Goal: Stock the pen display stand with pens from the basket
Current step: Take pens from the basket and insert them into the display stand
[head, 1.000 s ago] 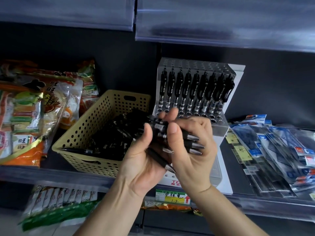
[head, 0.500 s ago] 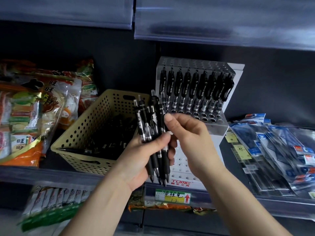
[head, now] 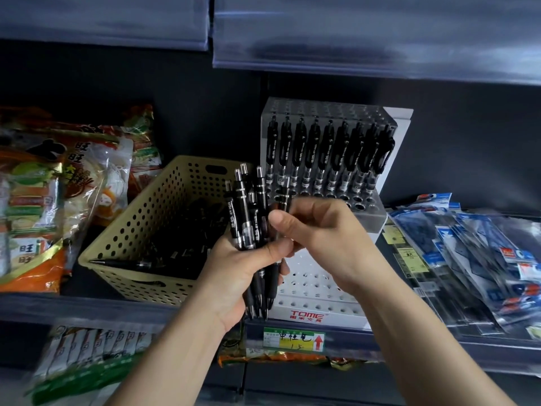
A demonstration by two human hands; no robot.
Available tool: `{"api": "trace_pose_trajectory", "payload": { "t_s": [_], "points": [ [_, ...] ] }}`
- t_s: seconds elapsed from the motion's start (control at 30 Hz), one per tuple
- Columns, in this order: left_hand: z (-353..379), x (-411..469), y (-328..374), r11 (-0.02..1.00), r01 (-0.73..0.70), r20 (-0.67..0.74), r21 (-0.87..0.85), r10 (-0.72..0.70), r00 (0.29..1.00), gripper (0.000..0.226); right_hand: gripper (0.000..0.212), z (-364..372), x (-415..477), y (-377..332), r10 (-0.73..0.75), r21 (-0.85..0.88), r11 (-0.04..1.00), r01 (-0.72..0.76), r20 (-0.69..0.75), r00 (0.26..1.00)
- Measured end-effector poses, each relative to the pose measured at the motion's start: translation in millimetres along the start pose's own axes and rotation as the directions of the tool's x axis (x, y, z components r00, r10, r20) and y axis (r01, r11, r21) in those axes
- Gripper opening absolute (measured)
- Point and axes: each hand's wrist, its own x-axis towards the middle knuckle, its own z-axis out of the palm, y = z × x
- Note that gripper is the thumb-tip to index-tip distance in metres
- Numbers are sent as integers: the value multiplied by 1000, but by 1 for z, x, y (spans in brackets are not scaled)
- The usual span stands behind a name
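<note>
My left hand (head: 243,268) grips an upright bundle of several black pens (head: 248,212), tips pointing down, in front of the shelf. My right hand (head: 325,232) pinches one pen (head: 284,194) at the right side of that bundle, thumb on its front. Behind them stands the stepped pen display stand (head: 319,291), white with rows of holes; its upper tier holds a row of several black pens (head: 328,153). To the left, a tan perforated basket (head: 140,230) holds more black pens (head: 175,250).
Snack bags (head: 58,186) fill the shelf left of the basket. Flat packaged stationery (head: 468,259) lies right of the stand. A price label (head: 292,338) sits on the shelf edge. More packets (head: 87,350) hang on the shelf below. Another shelf overhangs above.
The bundle went from lying sideways across both hands to standing upright in my left hand. My right hand shifted from cupping the bundle to pinching one pen at its right side.
</note>
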Motion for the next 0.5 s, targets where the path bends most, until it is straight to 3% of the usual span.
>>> {"api": "trace_pose_trajectory", "payload": {
  "t_s": [0.17, 0.33, 0.5],
  "points": [
    [-1, -5, 8, 996, 89, 43, -14, -89, 995, 19, 34, -1, 2, 1, -59, 105, 991, 87, -248, 967],
    [-7, -3, 9, 998, 66, -6, -11, -66, 998, 13, 11, -6, 8, 2, 47, 301, 953, -13, -107, 993],
    [-8, -1, 8, 994, 55, -116, -95, -66, 991, 20, 22, -4, 16, -2, 27, 426, 900, 89, -258, 966]
  ]
}}
